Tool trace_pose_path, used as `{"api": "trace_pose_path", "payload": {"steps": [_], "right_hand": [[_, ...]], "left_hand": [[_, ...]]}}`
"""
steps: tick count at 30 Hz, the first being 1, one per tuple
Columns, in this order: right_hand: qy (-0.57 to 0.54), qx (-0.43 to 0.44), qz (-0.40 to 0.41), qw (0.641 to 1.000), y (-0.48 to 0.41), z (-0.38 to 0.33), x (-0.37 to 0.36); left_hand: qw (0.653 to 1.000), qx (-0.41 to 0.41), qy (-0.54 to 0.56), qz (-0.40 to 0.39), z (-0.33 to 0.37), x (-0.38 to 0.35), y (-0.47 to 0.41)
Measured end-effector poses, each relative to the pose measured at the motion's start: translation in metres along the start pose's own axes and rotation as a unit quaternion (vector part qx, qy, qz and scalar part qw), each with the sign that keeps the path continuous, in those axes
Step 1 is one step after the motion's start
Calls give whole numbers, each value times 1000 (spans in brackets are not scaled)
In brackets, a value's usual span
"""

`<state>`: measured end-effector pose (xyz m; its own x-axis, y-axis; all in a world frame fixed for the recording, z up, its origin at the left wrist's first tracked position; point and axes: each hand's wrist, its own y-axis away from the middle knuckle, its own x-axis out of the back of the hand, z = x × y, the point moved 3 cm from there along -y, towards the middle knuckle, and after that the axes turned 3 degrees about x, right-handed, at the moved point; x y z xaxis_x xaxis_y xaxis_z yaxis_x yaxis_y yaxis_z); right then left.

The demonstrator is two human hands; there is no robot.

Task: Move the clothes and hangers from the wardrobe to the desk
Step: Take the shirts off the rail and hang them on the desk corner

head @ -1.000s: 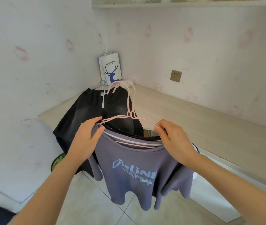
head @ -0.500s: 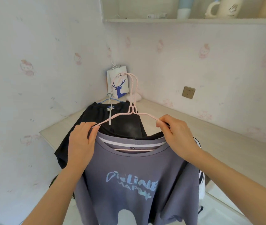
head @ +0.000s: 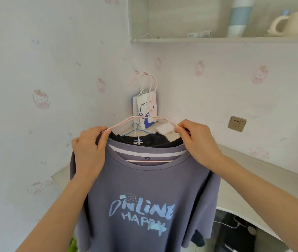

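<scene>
Up it comes: the grey T-shirt [head: 144, 188] has risen since a second ago. It now hangs flat and square to the person, and its print reads clearly. It is in the air, carried on pink hangers [head: 149, 116]. Two hooks show above, so this looks like a pair held together. A dark edge sits behind the collar, but whether that is a second garment is hard to say.

The left hand [head: 88, 151] pinches one shoulder end of the wire. The right hand [head: 197, 142] pinches the other. The hands are well apart, with the collar between them.

The key relation is this: the hangers' long axis runs straight across, left to right, so neither hand is nearer. The desk [head: 253, 170] lies ahead of the hands and below them. Directly beyond the collar, black clothes [head: 144, 140] on a blue hanger [head: 137, 131] already lie on the desk. The bare desktop stretches off toward the right hand's side.

My read is that the load goes forward and down, either onto that pile or just to its right. The long hem could well drag over the desk's front edge.

Further back, a paper bag [head: 144, 106] stands in the corner, a wall socket [head: 237, 123] is to the right, and a shelf [head: 217, 40] above holds a mug [head: 293, 24].
</scene>
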<state>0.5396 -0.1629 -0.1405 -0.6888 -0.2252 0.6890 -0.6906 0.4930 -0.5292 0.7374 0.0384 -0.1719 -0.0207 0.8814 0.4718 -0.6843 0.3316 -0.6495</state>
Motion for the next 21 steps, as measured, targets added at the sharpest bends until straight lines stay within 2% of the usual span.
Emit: {"api": "trace_pose_path", "payload": {"steps": [6, 13, 21], "right_hand": [[28, 20, -11, 999, -56, 11, -28], [16, 2, -25, 1000, -126, 61, -75], [-37, -30, -120, 992, -213, 139, -146]], "left_hand": [[1000, 18, -3, 0, -29, -26, -41], [998, 55, -1, -22, -64, -82, -91], [984, 150, 47, -80, -126, -172, -144]]}}
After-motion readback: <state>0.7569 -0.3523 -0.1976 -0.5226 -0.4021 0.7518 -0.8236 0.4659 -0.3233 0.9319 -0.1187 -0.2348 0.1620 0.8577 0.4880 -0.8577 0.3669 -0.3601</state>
